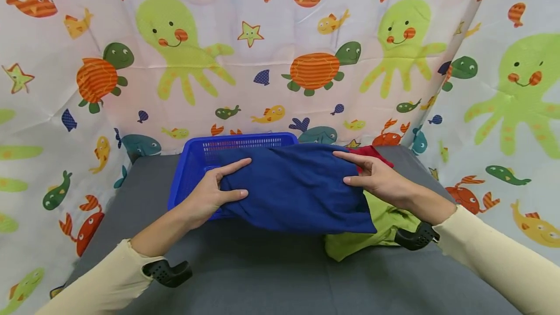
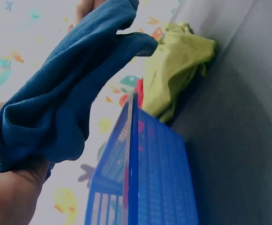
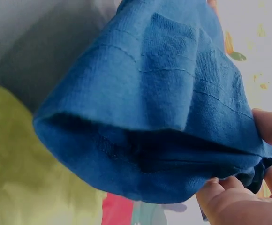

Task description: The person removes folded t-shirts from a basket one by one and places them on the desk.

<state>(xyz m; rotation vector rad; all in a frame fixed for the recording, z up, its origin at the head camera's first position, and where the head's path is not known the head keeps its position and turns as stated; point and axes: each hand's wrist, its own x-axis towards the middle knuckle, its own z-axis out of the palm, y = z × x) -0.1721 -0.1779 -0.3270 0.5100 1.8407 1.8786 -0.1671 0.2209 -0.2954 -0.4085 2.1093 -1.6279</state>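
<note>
A dark blue garment is held up in the air, stretched between both hands. My left hand pinches its left end, thumb and index finger on the near face and the other fingers hidden behind. At the opposite end my right hand grips the cloth the same way. In the right wrist view the garment shows a stitched hem and an open, hollow edge. Seen from the left wrist, the cloth hangs in folds. Behind it stands a blue plastic basket, partly covered by the garment.
To the right lies a crumpled lime-green cloth on the grey table surface. A red cloth shows behind it. A white curtain printed with sea animals closes off the back and sides.
</note>
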